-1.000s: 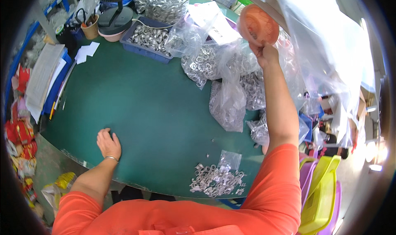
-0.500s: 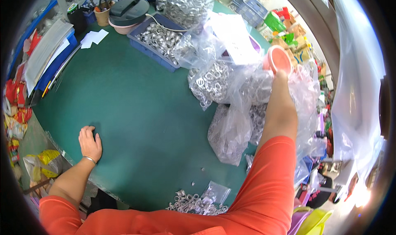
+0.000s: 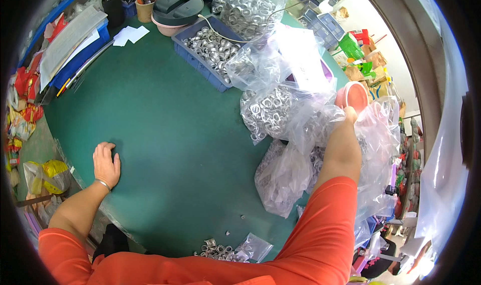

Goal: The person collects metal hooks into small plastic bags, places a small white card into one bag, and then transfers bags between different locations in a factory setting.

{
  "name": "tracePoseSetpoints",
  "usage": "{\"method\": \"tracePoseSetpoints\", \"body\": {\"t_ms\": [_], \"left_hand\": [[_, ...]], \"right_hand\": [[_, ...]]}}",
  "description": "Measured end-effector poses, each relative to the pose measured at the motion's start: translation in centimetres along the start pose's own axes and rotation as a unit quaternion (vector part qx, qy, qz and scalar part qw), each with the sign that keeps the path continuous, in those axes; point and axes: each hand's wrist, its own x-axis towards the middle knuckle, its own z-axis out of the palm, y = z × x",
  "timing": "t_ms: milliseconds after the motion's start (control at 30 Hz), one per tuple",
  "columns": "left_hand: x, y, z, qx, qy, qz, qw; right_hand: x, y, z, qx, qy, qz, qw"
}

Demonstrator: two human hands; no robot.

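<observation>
My left hand [image 3: 106, 166] lies palm down on the green tabletop [image 3: 165, 134], its fingers stretched and nothing in it. At the far right, my outstretched right hand [image 3: 350, 115] grips the near rim of a round pink plastic tub [image 3: 356, 96]; part of its fingers is hidden. The tub leans toward me above clear plastic bags [image 3: 376, 139]. Left of that arm sit a bag of silver metal rings [image 3: 270, 107] and a cloudy plastic bag [image 3: 282, 182] of small pieces. Loose metal rings [image 3: 220, 251] and a small clear bag [image 3: 256, 246] lie close to my body.
A blue bin [image 3: 200, 67] of metal rings stands at the back, beside a larger bag of rings [image 3: 245, 12]. White paper [image 3: 300, 54] covers something purple. Back left are a dark round lamp base [image 3: 178, 9], a cup of tools [image 3: 145, 10] and stacked papers [image 3: 70, 44].
The whole view has shifted, so the table's contents sit further right and lower. My right hand stays on the pink tub, and my left hand still rests on the tabletop.
</observation>
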Motion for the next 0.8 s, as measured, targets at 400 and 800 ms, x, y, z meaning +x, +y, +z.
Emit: {"method": "tracePoseSetpoints", "body": {"t_ms": [400, 800], "left_hand": [[0.1, 0.1, 0.1, 0.013, -0.004, 0.004, 1.000], [0.2, -0.6, 0.4, 0.024, -0.001, 0.015, 1.000]], "right_hand": [[-2.9, -3.2, 0.2, 0.267, 0.005, -0.030, 0.963], [-13.4, -8.8, -7.8, 0.285, -0.076, -0.234, 0.926]]}}
